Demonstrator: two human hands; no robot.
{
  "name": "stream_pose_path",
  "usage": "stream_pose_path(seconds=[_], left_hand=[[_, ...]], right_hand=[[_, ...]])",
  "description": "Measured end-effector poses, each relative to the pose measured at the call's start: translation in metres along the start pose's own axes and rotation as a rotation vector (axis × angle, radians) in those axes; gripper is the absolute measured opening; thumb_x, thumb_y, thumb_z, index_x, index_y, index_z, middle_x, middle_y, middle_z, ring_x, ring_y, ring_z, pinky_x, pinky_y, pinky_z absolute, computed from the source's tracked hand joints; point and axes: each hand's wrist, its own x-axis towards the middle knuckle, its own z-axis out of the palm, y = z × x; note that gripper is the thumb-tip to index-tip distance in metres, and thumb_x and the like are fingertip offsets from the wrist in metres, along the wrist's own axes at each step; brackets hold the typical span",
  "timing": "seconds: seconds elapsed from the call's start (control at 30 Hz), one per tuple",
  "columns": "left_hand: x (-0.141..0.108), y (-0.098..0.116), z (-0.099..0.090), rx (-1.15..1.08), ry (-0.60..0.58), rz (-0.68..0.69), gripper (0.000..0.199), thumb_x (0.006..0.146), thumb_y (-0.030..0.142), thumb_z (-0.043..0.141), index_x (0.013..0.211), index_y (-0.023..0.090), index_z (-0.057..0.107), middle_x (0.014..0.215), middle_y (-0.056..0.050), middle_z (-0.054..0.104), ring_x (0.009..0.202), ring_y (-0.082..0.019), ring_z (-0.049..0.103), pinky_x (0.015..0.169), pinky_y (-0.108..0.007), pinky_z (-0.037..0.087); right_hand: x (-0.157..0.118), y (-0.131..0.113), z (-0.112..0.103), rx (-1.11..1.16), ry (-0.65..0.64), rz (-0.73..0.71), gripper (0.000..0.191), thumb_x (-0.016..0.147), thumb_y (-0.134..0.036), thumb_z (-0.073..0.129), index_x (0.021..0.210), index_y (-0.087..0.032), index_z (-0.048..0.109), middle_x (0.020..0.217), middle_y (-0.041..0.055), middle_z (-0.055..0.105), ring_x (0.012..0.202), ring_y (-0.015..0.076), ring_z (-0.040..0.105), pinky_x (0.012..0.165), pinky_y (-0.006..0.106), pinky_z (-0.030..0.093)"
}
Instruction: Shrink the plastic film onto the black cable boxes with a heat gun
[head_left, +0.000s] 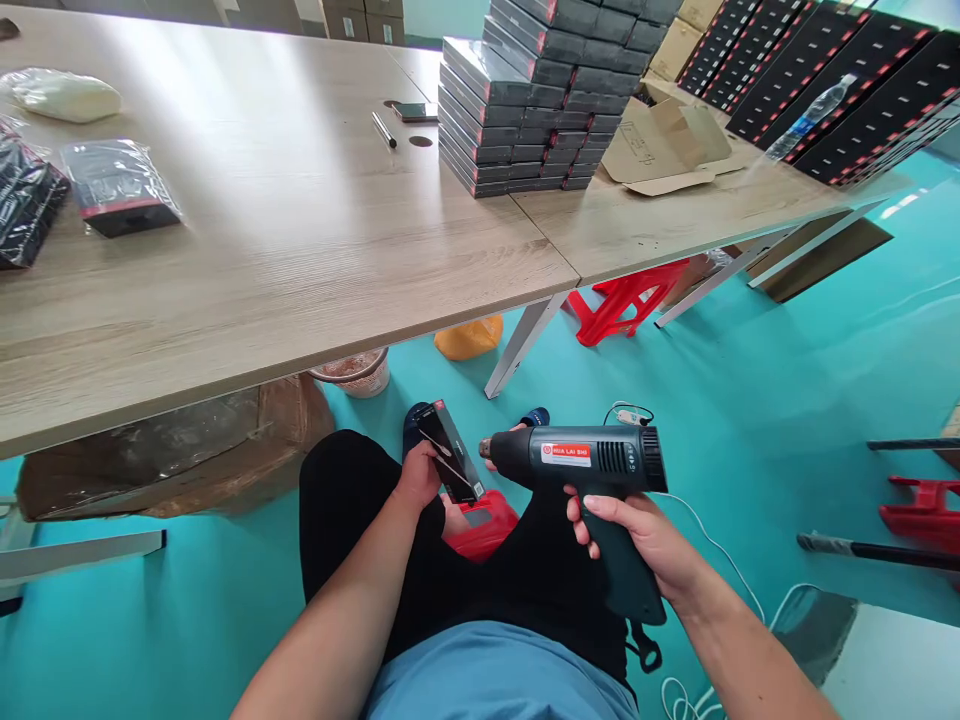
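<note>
While the right hand (632, 530) grips a heat gun (581, 468), the left hand (420, 478) pinches a box (452, 440) extending past its fingers. Contents unseen, probably light; hold its stiff edges.

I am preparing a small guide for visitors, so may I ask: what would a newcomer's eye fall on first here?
Probably the dark heat gun with its red-and-white label, held in the right hand, while the left hand holds a slim black box. After that, the tall stack of dark boxes on the wooden table, then the turquoise floor below.
</note>
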Motion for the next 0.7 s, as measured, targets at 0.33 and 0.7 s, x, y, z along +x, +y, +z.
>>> stream_pose_path(seconds=[0.33, 0.7], left_hand=[[-0.005, -0.007, 0.002, 0.191, -0.040, -0.022, 0.023, 0.055, 0.010, 0.055, 0.074, 0.016, 0.067, 0.064, -0.007, 0.066, 0.056, -0.024, 0.064, 0.051, -0.033, 0.052], [-0.005, -0.006, 0.001, 0.149, -0.038, -0.047, 0.017, 0.054, 0.009, 0.057, 0.068, 0.017, 0.063, 0.060, -0.006, 0.063, 0.053, -0.023, 0.062, 0.051, -0.034, 0.052]], right_hand=[[0.033, -0.047, 0.017, -0.044, -0.077, -0.077, 0.025, 0.080, -0.033, 0.080, 0.096, -0.014, 0.079, 0.084, 0.0085, 0.075, 0.069, 0.0181, 0.070, 0.055, 0.024, 0.059], [0.039, -0.067, 0.023, -0.219, -0.195, -0.102, 0.019, 0.083, -0.033, 0.074, 0.086, -0.014, 0.077, 0.082, 0.0074, 0.076, 0.067, 0.0163, 0.067, 0.057, 0.025, 0.056]])
